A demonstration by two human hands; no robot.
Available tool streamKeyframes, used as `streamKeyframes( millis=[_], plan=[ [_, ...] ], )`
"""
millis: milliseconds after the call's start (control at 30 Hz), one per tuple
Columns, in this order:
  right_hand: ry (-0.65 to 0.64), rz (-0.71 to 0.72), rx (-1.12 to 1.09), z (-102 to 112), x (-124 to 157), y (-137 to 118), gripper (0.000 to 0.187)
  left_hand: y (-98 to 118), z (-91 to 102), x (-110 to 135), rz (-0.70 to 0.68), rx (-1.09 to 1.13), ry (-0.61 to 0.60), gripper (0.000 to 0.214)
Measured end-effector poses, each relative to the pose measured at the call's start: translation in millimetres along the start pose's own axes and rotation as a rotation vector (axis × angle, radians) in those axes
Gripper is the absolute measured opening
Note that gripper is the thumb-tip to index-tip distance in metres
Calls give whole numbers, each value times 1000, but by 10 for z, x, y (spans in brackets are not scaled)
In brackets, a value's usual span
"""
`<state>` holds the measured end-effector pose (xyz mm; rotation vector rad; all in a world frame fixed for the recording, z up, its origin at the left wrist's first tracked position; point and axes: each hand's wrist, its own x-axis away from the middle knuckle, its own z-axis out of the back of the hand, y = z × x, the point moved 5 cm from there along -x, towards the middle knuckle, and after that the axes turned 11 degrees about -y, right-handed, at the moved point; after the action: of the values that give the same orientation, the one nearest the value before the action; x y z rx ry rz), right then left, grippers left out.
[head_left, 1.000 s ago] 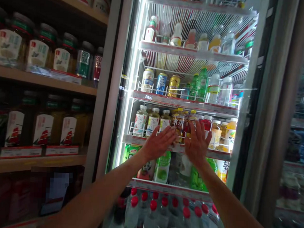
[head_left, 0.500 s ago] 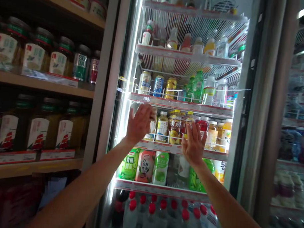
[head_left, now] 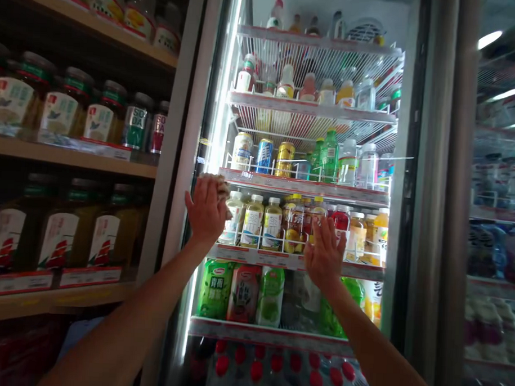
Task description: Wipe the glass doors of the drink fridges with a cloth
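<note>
My left hand presses a crumpled beige-brown cloth against the glass of the cooler door, close to its left edge. The cloth bulges out past my fingertips. Palm forward, my right hand lies on the same glass with its fingers stretched out and nothing in them. Behind the glass, tea bottles stand between my two hands. A red-capped row of bottles fills the bottom of the cooler.
On the left, a wooden shelf carries jars and bottles behind price strips. The cooler's metal frame runs upright on the right, with another stocked cooler beyond it. Cans stand on a middle wire shelf.
My left hand has slid left and slightly down with the cloth, from over the tea bottles to the glass's left edge. My right hand stays in nearly the same place. The view has shifted slightly.
</note>
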<state>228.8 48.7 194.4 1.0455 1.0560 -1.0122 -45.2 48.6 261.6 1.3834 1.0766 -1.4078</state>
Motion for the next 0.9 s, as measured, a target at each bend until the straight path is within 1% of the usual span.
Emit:
streamKeyframes(
  millis=[33, 67, 100, 233, 267, 300, 333, 367, 400, 467, 500, 533, 567, 633, 667, 700, 733, 833, 867, 900],
  plan=[
    [0, -3, 3, 0, 0, -2, 65, -30, 1, -3, 31, 6, 0, 52],
    [-1, -6, 6, -1, -1, -5, 65, 18, -17, 19, 14, 10, -18, 52],
    [-6, -8, 9, -2, -1, -7, 64, 137, -49, 65, -41, 12, -48, 52],
    [-16, -18, 10, 4, -3, -2, 62, 889, -205, 355, -407, 2, -163, 47],
    [-15, -17, 9, 5, -2, 0, 61, 1020, -224, 397, -485, -2, -175, 45],
    [-11, -16, 9, 7, -1, 1, 61, 1098, -233, 407, -544, -4, -185, 44],
    [-9, -14, 10, 7, 0, 2, 61, 1115, -234, 380, -567, -5, -195, 43],
    [-5, -10, 11, 5, 1, 1, 61, 1077, -230, 318, -539, -5, -202, 44],
    [0, -7, 12, 3, 2, 0, 61, 998, -221, 234, -461, -1, -199, 47],
    [13, -5, 10, 0, 6, -1, 62, 820, -203, 79, -245, 6, -171, 51],
    [15, -6, 8, -1, 6, -1, 62, 782, -203, 39, -182, 5, -155, 52],
    [16, -7, 5, -2, 7, -1, 63, 803, -212, 28, -191, 4, -148, 51],
    [15, -8, 3, -2, 7, 0, 63, 878, -230, 43, -271, 2, -155, 49],
    [5, -9, 4, 0, 6, 1, 63, 1063, -271, 113, -503, 5, -190, 43],
    [1, -6, 5, 1, 6, 1, 63, 1110, -281, 132, -569, 12, -203, 42],
    [-3, -5, 3, 1, 6, 2, 63, 1106, -280, 117, -566, 22, -207, 42],
    [-5, -5, 1, 2, 7, 3, 64, 1053, -270, 69, -495, 32, -201, 44],
    [1, -9, -8, 2, 9, 7, 65, 802, -226, -99, -141, 57, -153, 50],
    [1, -10, -8, 0, 9, 6, 66, 782, -223, -118, -93, 63, -149, 50],
    [2, -12, -6, -1, 9, 5, 66, 821, -233, -116, -116, 67, -161, 50]
  ],
)
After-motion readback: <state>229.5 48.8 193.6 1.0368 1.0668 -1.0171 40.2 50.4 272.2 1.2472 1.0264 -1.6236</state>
